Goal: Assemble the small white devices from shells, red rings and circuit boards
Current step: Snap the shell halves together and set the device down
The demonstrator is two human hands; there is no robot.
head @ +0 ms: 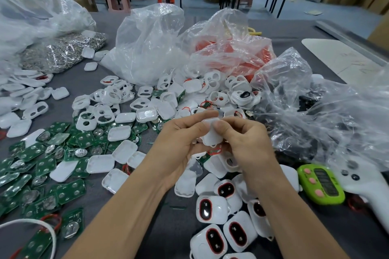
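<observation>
Along the near edge of the counter (174, 225), right of centre, finished devices (212, 208) are heaped face up, each showing a red ring around a dark oval window. Toward the near left corner green circuit boards (42, 174) are spread, several fitted with round metal contacts. Loose white shell halves (124, 151) are scattered just beside them. Near the right edge a green timer (321, 184) is laid beside a white controller (370, 187).

Above the middle of the counter a white shell (211, 134) is held between both grips. The left grip (179, 145) is curled round its left side with the thumb stretched over the top. The right grip (246, 143) pinches its right side, thumb pressed on the face. A red ring (214, 151) is seen just beneath the shell; what it rests on cannot be told.

Further back, white frames (105, 99) with cut-out openings are piled. Toward the far edge a clear bag (147, 44) is slumped beside a bag of red rings (233, 52). A bag of dark parts (305, 111) is set at the right edge, and shiny metal clips (63, 52) are heaped at the far left.
</observation>
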